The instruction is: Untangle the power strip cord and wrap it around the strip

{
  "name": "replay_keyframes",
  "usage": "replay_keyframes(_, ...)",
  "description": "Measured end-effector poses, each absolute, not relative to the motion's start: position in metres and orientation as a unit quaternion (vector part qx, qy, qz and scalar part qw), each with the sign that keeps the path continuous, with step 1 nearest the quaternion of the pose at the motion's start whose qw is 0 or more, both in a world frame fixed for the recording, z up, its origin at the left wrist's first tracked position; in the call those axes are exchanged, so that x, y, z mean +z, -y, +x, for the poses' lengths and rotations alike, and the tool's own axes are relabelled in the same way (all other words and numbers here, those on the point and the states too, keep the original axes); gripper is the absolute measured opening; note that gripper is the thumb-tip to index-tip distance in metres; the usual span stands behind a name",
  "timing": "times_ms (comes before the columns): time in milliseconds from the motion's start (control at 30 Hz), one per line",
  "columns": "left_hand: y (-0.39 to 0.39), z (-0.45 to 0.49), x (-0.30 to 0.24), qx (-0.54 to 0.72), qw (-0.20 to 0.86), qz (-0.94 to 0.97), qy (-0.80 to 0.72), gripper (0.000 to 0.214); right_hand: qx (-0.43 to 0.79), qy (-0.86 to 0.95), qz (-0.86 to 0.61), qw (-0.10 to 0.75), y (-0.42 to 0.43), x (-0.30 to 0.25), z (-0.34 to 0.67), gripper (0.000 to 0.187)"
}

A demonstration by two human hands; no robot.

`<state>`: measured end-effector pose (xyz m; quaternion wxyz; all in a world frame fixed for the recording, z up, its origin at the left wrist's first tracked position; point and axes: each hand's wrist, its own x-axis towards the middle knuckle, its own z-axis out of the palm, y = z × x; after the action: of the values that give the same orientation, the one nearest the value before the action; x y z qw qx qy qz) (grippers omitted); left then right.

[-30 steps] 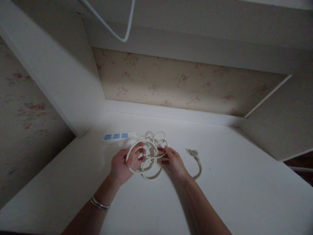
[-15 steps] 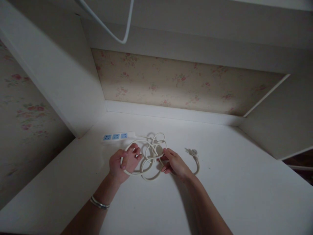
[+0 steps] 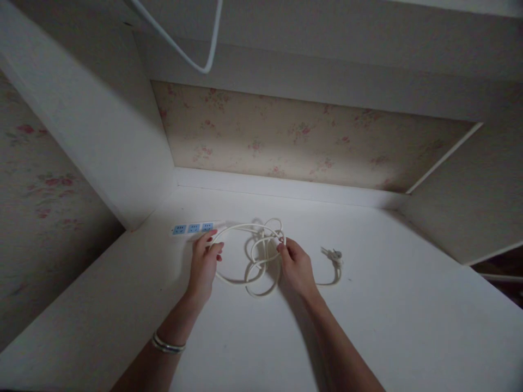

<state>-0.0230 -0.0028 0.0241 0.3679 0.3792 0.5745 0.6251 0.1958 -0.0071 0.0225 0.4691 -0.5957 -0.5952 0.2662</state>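
A pale power cord (image 3: pixel 254 280) lies in loose, tangled loops between my hands. On the left, my left hand (image 3: pixel 204 265) has its fingers curled round the side of a wide loop; the exact grip is partly hidden. My right hand (image 3: pixel 297 265) pinches the cord between thumb and fingers at the right side of the coils. Behind my left hand is a white power strip (image 3: pixel 193 228) with blue sockets, joined to the cord. The plug (image 3: pixel 335 254) rests on the table, right of my right hand, its prongs pointing left.
All of this is on a white tabletop (image 3: pixel 379 305). A low white ledge (image 3: pixel 286 187) runs along the back below flowered wallpaper (image 3: pixel 302 136). White panels (image 3: pixel 106 125) rise at the left and right. Overhead, a white cable (image 3: pixel 183 51) hangs down.
My right hand has moved slightly right and up, pulling the loops wider. My left hand has turned, its fingers now nearer the power strip. The plug has shifted a little right.
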Motion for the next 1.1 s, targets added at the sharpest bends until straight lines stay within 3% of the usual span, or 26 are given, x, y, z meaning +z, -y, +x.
replay_keyframes(67, 0.003, -0.026, 0.022, 0.582, 0.184, 0.475, -0.634, 0.047, 0.255, 0.599, -0.605, 0.458, 0.007, 0.023, 0.196, 0.037)
replay_keyframes(167, 0.012, -0.028, 0.024, 0.469, -0.028, 0.617, -0.631, 0.047, 0.248, 0.611, -0.592, 0.463, 0.008, 0.023, 0.196, 0.036)
replay_keyframes(300, 0.021, -0.025, 0.024, 0.351, -0.118, 0.733, -0.571, 0.048, 0.259, 0.649, -0.530, 0.481, 0.010, 0.025, 0.194, 0.033)
replay_keyframes(600, 0.022, -0.008, 0.025, 0.351, -0.085, 0.779, -0.513, 0.039, 0.311, 0.678, -0.461, 0.480, 0.015, 0.034, 0.190, 0.029)
replay_keyframes(900, 0.026, -0.007, 0.024, 0.351, 0.068, 0.735, -0.576, 0.021, 0.338, 0.646, -0.495, 0.472, 0.016, 0.031, 0.185, 0.033)
replay_keyframes(1100, 0.018, -0.012, 0.024, 0.501, 0.199, 0.589, -0.602, 0.025, 0.374, 0.533, -0.577, 0.492, 0.007, 0.020, 0.193, 0.038)
